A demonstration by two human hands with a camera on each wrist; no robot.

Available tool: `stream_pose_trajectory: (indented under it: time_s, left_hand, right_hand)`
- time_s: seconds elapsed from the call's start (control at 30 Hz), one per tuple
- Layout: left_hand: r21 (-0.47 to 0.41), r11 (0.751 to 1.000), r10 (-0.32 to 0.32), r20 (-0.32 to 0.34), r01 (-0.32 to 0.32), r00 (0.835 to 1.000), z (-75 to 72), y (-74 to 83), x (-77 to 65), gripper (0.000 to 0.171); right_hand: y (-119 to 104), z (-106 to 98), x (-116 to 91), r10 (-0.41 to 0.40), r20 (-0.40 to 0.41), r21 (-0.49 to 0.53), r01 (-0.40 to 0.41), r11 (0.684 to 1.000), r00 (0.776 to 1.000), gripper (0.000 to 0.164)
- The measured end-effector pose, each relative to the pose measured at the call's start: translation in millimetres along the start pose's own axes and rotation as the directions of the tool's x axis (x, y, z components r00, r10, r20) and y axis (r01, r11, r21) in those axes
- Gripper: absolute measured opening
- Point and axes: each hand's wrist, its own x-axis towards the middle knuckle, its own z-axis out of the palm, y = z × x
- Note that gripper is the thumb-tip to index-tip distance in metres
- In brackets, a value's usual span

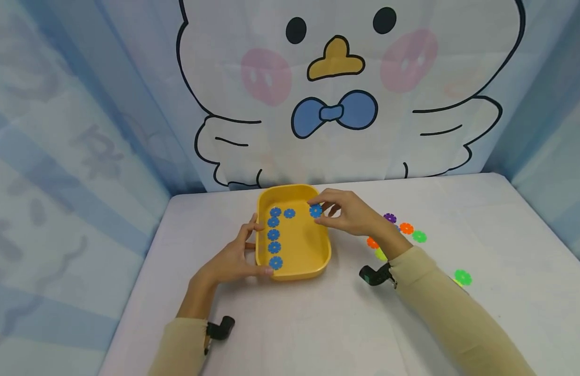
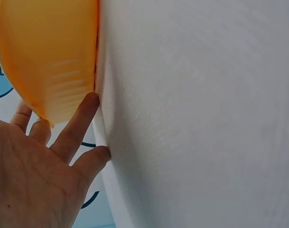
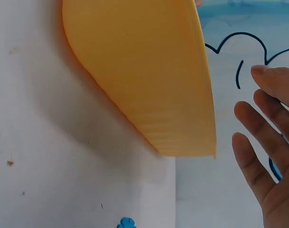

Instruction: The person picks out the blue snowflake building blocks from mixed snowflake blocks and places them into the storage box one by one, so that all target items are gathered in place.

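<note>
Sleeves nearest, tan, with black cameras at the wrists. Left hand at the left side of a yellow tray: thumb at the near corner, fingers spread and fairly straight against the wall, steadying rather than clenching, by my reading. Tray on the white table; inside, five blue discs run up its left side, a sixth just beside the farthest. Right hand pinches another blue disc between thumb and forefinger, over the tray's far right part (whether it touches the floor, cannot tell). Handled well, I judge: lower it flat, part thumb and finger evenly against skidding, keep knuckles off the laid pieces, brace the tray. Pose: right forearm slants in from lower right, other fingers loosely bent. Beyond that wrist, scattered discs, orange, green, purple. Farthest, a curtain printed with a blue bow tie.
</note>
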Motion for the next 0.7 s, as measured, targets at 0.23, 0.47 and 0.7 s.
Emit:
stream_pose_trajectory:
  time_s: [0.23, 0.47, 0.7]
  left_hand:
    - [0.002, 1.0, -0.007, -0.007, 0.007, 1.0, -0.6, 0.3, 0.8, 0.101]
    - [-0.014, 1.0, -0.018, 0.004, 0.018, 1.0, -0.6, -0.4, 0.7, 0.099]
    - [-0.02, 1.0, 0.003, 0.008, -0.003, 1.0, -1.4, -1.5, 1.2, 0.099]
  right_hand:
    - [-5, 3, 14, -0.002, 0.011, 0.006, 0.002, 1.0, 1.0, 0.04]
    - [-8, 9, 25, 0.006, 0.035, -0.003, -0.006, 1.0, 0.999, 0.039]
    - [-11, 15, 35, 0.035, 0.083, 0.005, -0.035, 0.999, 0.996, 0.035]
